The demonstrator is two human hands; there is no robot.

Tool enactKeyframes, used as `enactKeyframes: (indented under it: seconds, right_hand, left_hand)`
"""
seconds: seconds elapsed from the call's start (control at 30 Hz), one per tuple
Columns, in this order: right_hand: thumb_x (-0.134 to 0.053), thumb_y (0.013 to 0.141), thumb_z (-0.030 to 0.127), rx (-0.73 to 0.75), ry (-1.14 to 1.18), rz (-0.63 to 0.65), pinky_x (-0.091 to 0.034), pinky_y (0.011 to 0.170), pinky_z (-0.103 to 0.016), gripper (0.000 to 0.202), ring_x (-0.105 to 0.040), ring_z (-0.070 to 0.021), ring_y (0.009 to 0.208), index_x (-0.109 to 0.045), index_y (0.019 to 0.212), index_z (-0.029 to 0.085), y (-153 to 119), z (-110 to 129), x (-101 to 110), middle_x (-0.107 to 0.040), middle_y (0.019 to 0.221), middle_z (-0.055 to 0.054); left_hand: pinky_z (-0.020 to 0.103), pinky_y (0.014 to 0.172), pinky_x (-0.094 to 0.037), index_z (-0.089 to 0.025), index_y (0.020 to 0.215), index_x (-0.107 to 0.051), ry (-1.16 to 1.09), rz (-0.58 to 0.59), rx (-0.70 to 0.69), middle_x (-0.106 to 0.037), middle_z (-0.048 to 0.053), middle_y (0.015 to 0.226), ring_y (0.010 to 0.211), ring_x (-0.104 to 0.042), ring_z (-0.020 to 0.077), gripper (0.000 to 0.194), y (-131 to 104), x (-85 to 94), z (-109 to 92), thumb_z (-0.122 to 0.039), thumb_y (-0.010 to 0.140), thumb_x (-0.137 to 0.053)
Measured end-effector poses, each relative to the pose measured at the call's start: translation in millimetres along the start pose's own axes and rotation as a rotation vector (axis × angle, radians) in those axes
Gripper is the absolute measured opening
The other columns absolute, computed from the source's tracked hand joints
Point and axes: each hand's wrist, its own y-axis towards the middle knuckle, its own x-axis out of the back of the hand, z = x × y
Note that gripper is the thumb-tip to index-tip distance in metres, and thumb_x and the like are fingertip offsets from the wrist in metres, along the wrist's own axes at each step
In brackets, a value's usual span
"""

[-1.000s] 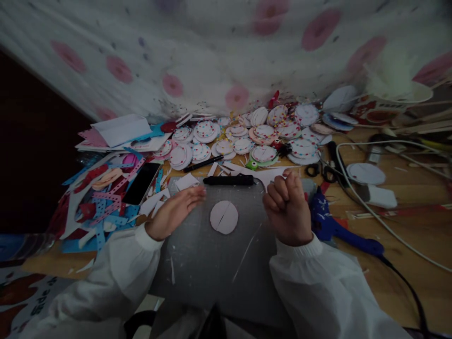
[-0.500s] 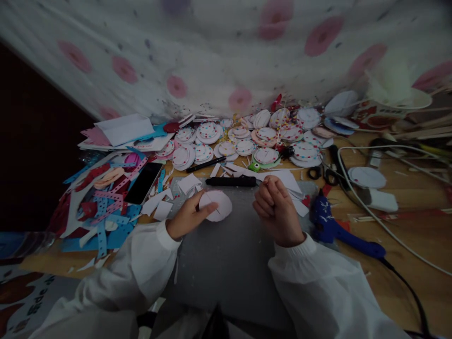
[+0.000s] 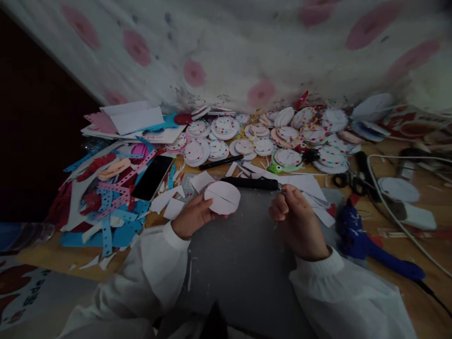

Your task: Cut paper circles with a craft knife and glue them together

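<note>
My left hand [image 3: 195, 214] is closed on the left edge of a round white paper disc [image 3: 223, 197], which is tilted and has a thin dark line across its face. To the right, my right hand [image 3: 298, 219] hangs above the grey mat [image 3: 240, 263] with its fingers pinched. A faint thin strand shows below those fingers, but I cannot make out what they hold. Behind the hands lies a black-handled tool [image 3: 250, 183]. Its right end comes close to my right fingertips, and whether they touch is unclear.
Stacked paper discs with coloured dots [image 3: 224, 127] line the back. Paper and foam scraps [image 3: 113, 193] and a phone [image 3: 153, 178] lie left. On the right are a blue glue gun [image 3: 374, 249], scissors [image 3: 349, 182] and a white cable [image 3: 374, 188]. A black pen [image 3: 221, 162] lies behind the mat.
The camera view has swung left, so the scene sits further right. The disc has turned in my left hand, and my thumb no longer lies across its face. My right hand stays pinched.
</note>
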Motion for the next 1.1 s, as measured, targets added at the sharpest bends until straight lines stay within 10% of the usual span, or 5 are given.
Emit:
enactKeyframes:
  seconds: [0.67,0.83,1.1]
  right_hand:
    - [-0.076,0.071,0.028,-0.093,-0.067,-0.049,-0.023,0.032,-0.019,0.022,-0.015,-0.0031,0.033,-0.06,0.085,0.024,-3.0,13.3,0.0,-0.041,0.05,0.011]
    - [-0.073,0.075,0.03,-0.026,-0.101,-0.107,-0.03,0.035,-0.019,0.015,-0.027,-0.0033,0.035,-0.062,0.083,0.025,-3.4,9.6,1.6,-0.049,0.053,0.009]
    - [-0.073,0.078,0.029,0.129,-0.065,-0.237,-0.049,0.051,-0.017,0.012,-0.054,-0.006,0.054,-0.065,0.086,0.025,2.4,6.0,24.4,-0.063,0.076,0.004]
  left_hand:
    - [0.045,0.077,-0.055,-0.036,0.138,-0.034,0.192,0.24,-0.078,-0.051,0.015,0.135,0.089,-0.068,0.0277,0.102,-6.7,7.7,-3.2,-0.039,0.052,-0.09]
    - [0.051,0.1,-0.041,-0.027,0.118,-0.041,0.283,0.251,-0.301,-0.054,0.015,0.132,0.126,-0.049,0.0345,0.086,-1.7,10.5,-2.6,-0.037,0.048,-0.092]
    - [0.048,0.098,-0.045,-0.028,0.119,-0.041,0.195,0.202,-0.271,-0.046,0.014,0.141,0.124,-0.053,0.0318,0.077,-3.0,7.8,-5.5,-0.017,0.058,-0.086]
